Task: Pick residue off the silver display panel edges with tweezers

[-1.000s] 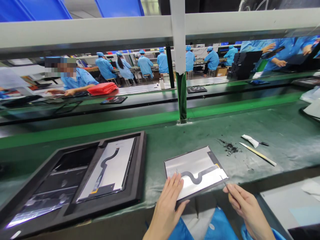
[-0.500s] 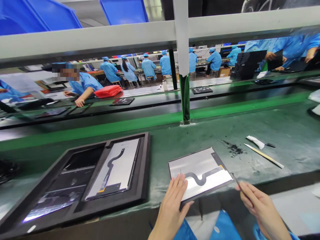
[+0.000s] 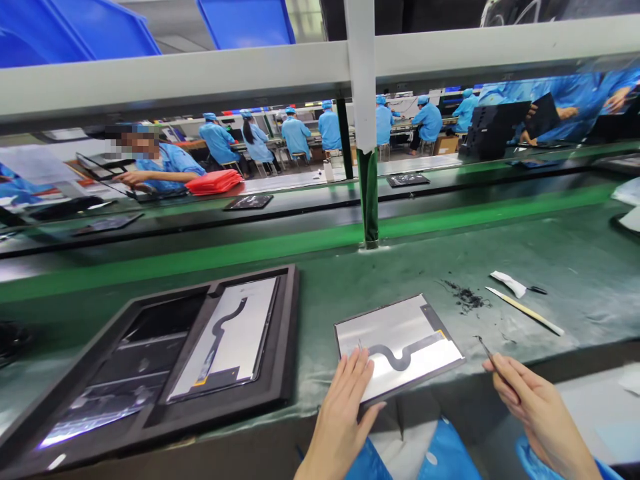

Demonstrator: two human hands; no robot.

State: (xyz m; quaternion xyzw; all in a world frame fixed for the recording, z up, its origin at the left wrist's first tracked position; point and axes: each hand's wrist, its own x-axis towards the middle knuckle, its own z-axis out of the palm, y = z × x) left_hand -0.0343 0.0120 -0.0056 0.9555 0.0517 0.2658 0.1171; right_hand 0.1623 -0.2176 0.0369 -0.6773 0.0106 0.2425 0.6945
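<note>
A flat display panel [image 3: 400, 327] with a silvery back and a curved dark flex cable [image 3: 397, 360] lies at the front edge of the green bench. My left hand [image 3: 345, 393] holds it at its lower left corner, fingers stretched over the top and thumb against the near edge. To the right, my right hand [image 3: 525, 393] is closed around slim tweezers [image 3: 487, 350]. Their tips stand just off the panel's right corner, with a tiny dark scrap at them. Behind lies a pile of black shreds [image 3: 467, 298].
On the left, a black foam tray [image 3: 290, 333] holds a second panel [image 3: 233, 333] and dark film-covered pieces. A yellow-and-white stick [image 3: 525, 311] and a white-wrapped black tool [image 3: 513, 285] lie at right. A shelf post [image 3: 369, 193] stands behind. Co-workers in blue work beyond.
My right hand and the tweezers have moved right, away from the panel's corner. My left hand stays on the panel. A co-worker at far left has raised a hand from the line.
</note>
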